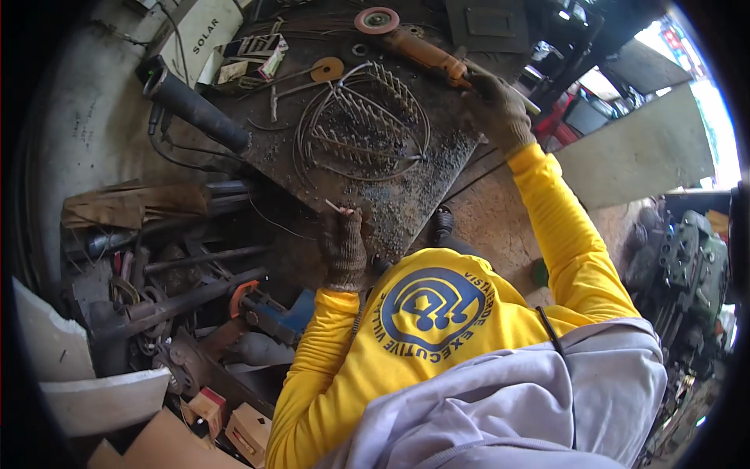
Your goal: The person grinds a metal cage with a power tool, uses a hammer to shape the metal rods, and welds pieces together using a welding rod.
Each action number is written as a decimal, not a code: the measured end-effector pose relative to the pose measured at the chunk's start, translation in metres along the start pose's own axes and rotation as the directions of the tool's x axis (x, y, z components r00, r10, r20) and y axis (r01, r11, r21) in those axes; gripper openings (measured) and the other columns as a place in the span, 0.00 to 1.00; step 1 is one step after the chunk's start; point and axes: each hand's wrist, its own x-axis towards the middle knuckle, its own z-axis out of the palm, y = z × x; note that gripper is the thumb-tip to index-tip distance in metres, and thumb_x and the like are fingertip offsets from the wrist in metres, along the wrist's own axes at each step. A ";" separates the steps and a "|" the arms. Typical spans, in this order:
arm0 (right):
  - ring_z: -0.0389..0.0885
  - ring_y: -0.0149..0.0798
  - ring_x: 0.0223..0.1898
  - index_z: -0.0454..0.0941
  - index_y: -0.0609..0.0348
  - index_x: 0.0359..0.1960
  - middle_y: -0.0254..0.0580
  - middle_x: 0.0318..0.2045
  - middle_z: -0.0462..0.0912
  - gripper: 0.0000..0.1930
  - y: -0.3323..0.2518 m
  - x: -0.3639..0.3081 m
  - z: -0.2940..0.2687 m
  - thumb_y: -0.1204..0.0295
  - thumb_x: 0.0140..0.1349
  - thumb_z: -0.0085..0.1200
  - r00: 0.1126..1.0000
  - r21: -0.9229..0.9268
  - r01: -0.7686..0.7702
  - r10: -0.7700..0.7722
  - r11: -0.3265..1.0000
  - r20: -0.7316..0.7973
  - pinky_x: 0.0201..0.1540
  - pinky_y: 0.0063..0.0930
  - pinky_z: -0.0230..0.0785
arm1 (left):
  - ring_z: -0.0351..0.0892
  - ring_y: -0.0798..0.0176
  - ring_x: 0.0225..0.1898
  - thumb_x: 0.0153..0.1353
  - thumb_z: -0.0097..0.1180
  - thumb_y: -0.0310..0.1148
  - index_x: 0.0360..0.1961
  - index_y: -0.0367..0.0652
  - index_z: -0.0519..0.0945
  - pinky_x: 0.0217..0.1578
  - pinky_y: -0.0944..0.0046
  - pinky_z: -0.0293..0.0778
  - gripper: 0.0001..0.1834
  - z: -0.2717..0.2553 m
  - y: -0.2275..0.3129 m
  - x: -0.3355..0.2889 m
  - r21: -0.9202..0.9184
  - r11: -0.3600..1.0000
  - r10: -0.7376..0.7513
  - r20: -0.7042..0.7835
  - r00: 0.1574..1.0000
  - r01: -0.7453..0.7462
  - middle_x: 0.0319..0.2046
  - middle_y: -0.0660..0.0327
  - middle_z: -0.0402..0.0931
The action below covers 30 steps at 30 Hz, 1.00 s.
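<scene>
My right hand (500,113), in a brown knit glove, is closed at the back end of an orange angle grinder (428,56) at the far side of the metal table (285,168). The grinder's reddish disc (376,20) points away to the left. Near the table's front edge, my gloved left hand (344,244) pinches a short, thin, pale stick (333,206); what kind it is I cannot tell. Between the hands lies a round wire frame (301,141) with rows of metal spikes or coils (359,148) inside it.
Grit (398,205) covers the table's near corner. A dark cylinder (195,109) with a cable leans at the left, by a tan disc (326,69) and an open carton (258,55). Metal scrap and a blue tool (285,313) crowd the lower left. An engine-like part (695,258) stands right.
</scene>
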 end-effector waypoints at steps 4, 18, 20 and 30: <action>0.81 0.53 0.56 0.78 0.53 0.58 0.51 0.50 0.84 0.28 0.013 0.072 0.022 0.49 0.62 0.60 0.995 -0.006 0.032 -0.031 0.999 0.092 0.58 0.44 0.73 | 0.80 0.70 0.41 0.68 0.64 0.32 0.43 0.40 0.79 0.45 0.67 0.80 0.09 0.025 0.016 0.002 -0.344 0.883 -0.402 -0.201 0.893 0.319 0.38 0.66 0.79; 0.84 0.55 0.54 0.71 0.63 0.63 0.60 0.54 0.83 0.40 0.013 0.184 0.066 0.51 0.53 0.68 0.666 -0.119 0.006 0.085 0.993 0.741 0.57 0.45 0.76 | 0.76 0.72 0.23 0.69 0.61 0.42 0.38 0.41 0.77 0.26 0.69 0.73 0.15 0.049 0.066 0.030 -0.060 0.876 -0.447 -0.474 0.759 0.478 0.27 0.64 0.81; 0.86 0.51 0.52 0.81 0.63 0.55 0.56 0.49 0.86 0.32 0.015 0.190 0.064 0.53 0.53 0.67 0.612 -0.041 -0.056 0.067 0.998 0.788 0.55 0.41 0.77 | 0.76 0.72 0.23 0.69 0.60 0.42 0.37 0.41 0.77 0.26 0.69 0.73 0.15 0.048 0.062 0.027 0.007 0.864 -0.438 -0.482 0.759 0.504 0.27 0.63 0.81; 0.86 0.47 0.39 0.88 0.58 0.42 0.50 0.36 0.87 0.28 0.074 0.242 0.085 0.44 0.52 0.66 0.674 0.088 -0.162 0.045 0.983 0.737 0.47 0.38 0.76 | 0.74 0.70 0.21 0.68 0.61 0.44 0.35 0.40 0.79 0.24 0.66 0.70 0.16 0.051 0.068 0.036 0.185 0.853 -0.357 -0.475 0.805 0.487 0.22 0.66 0.76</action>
